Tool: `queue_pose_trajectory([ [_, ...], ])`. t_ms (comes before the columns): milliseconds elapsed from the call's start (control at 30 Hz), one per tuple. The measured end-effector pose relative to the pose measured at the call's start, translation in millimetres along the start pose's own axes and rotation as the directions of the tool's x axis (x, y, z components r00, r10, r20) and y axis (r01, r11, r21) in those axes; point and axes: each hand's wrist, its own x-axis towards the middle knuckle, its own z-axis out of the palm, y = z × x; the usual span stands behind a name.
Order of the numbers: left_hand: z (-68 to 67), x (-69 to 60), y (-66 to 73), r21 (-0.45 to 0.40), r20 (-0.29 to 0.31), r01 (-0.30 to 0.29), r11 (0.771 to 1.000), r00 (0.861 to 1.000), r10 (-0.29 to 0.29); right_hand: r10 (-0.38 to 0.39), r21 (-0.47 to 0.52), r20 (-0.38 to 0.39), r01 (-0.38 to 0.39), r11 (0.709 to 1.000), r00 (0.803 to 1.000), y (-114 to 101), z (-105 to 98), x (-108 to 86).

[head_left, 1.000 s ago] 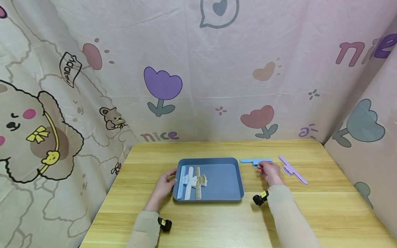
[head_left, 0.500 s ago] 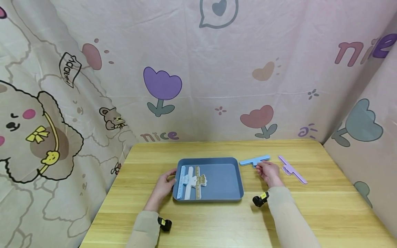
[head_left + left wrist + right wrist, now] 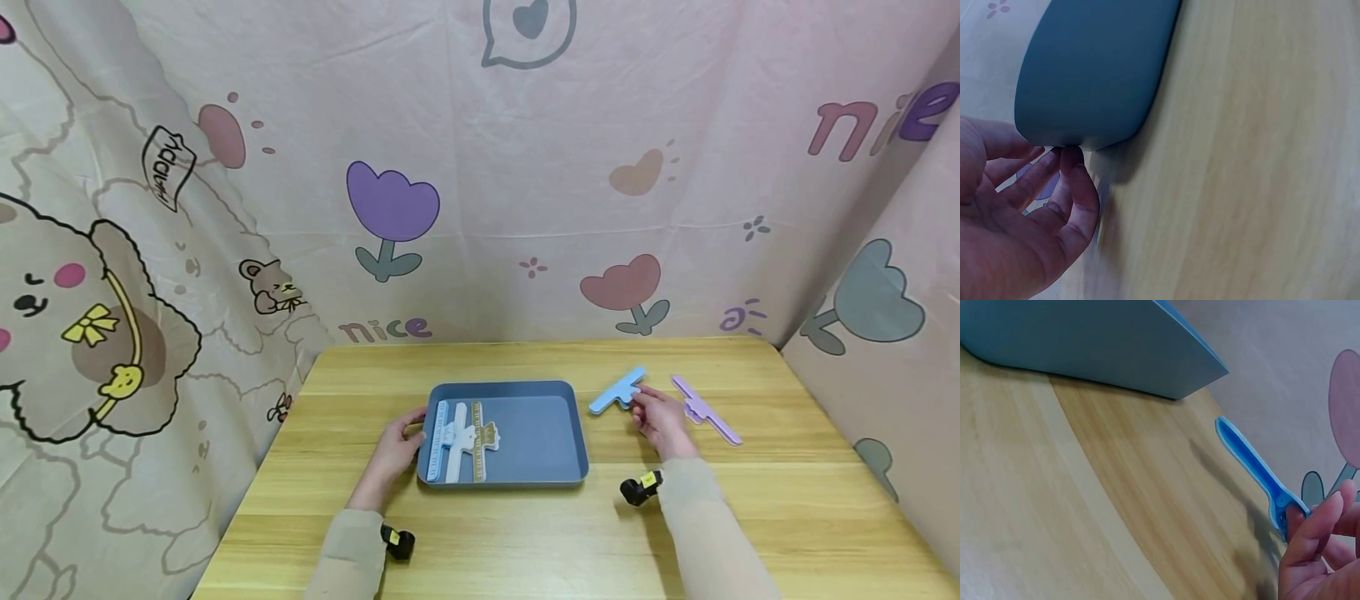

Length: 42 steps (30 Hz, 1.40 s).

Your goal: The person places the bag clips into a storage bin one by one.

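Note:
My right hand [image 3: 662,419] pinches a light blue bag clip [image 3: 618,391] by its middle tab. In the right wrist view the clip [image 3: 1254,465] hangs tilted above the table, its shadow below; the fingers hide part of the tab. A blue-grey rectangular tray [image 3: 540,450] lies left of it. My left hand [image 3: 400,450] holds the tray's left edge, and in the left wrist view curled fingertips [image 3: 1071,156] meet the tray's outer wall. Inside the tray, side by side on the left, lie a light blue clip [image 3: 438,442], a white clip [image 3: 457,446] and a gold-patterned clip [image 3: 478,442].
A purple clip [image 3: 707,410] lies on the wooden table [image 3: 525,542], just right of my right hand. Behind the table and along both sides hangs a printed curtain [image 3: 480,208].
My right hand has lifted the blue clip and turned it from lying crosswise to a steep slant, shifting slightly right. The left hand and tray stay in place.

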Motion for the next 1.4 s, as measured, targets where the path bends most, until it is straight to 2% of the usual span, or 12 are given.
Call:
queue_pose_trajectory([
  [333, 0.2, 0.1, -1.5, 0.002, 0.000, 0.017, 1.000, 1.000, -0.017, -0.006, -0.046, 0.032, 0.007, 0.999, 0.999, -6, -6, -8.6],
  [600, 0.0, -0.5, -0.5, 0.012, -0.005, 0.006, 1.000, 1.000, -0.006, -0.043, -0.074, 0.080, 0.049, 0.996, 0.996, -13, -1, -20.4],
  [900, 0.6, -0.5, 0.0, 0.009, -0.006, 0.016, 1.000, 1.000, -0.016, -0.097, -0.118, 0.139, 0.114, 0.986, 0.986, -22, 15, -34.7],
  [1100, 0.7, -0.3, 0.7, 0.009, -0.007, 0.008, 1.000, 1.000, -0.008, -0.139, -0.142, 0.189, 0.167, 0.976, 0.972, -28, 31, -44.8],
  [1400, 1.0, -0.2, 0.9, 0.022, -0.007, 0.007, 1.000, 1.000, -0.007, -0.138, -0.148, 0.286, 0.186, 0.971, 0.948, -29, 58, -57.4],
])
